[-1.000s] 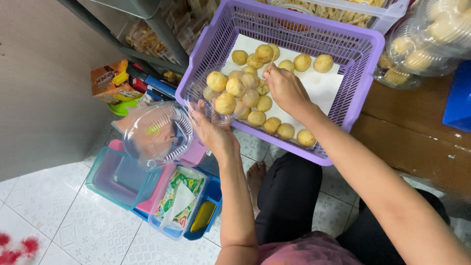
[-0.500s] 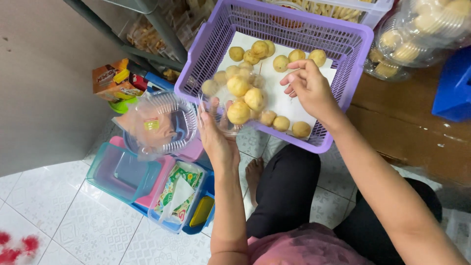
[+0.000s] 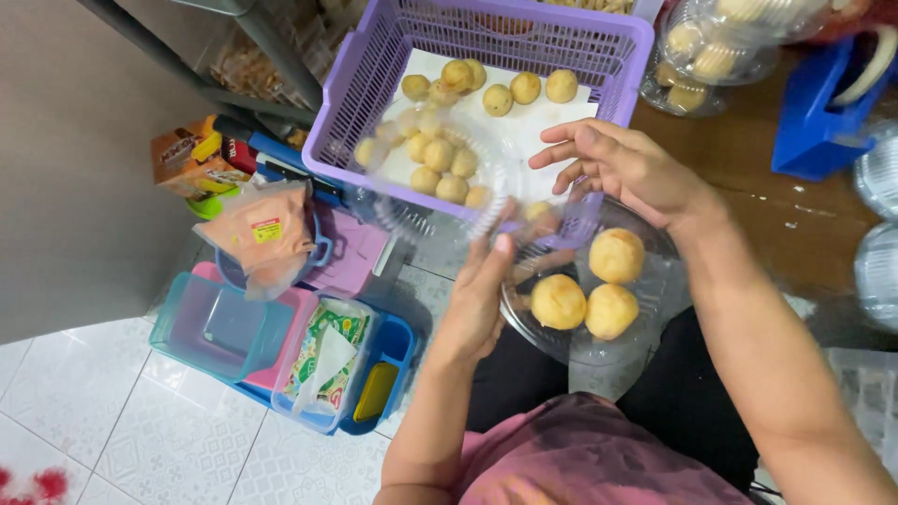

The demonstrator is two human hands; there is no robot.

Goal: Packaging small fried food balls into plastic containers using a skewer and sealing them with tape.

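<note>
My left hand (image 3: 482, 299) grips the rim of a clear plastic clamshell container (image 3: 655, 281) held over my lap. Three round yellow pastry balls (image 3: 558, 301) lie in its base. Its hinged lid (image 3: 440, 178) stands up, blurred, in front of the purple basket (image 3: 351, 103). The basket is lined with white paper and holds several more yellow balls (image 3: 440, 154). Just above the container, by the basket's near edge, my right hand (image 3: 627, 168) hovers with fingers spread and nothing in it.
A brown wooden table (image 3: 758, 206) lies to the right, with a blue holder (image 3: 814, 103) and clear tubs of pastries (image 3: 702, 56) on it. Stacked coloured plastic boxes (image 3: 224, 327) and an orange packet (image 3: 262, 229) sit on the tiled floor at left.
The clear container moved from the left by the floor boxes to my lap and now holds three balls. My right hand came out of the basket, empty.
</note>
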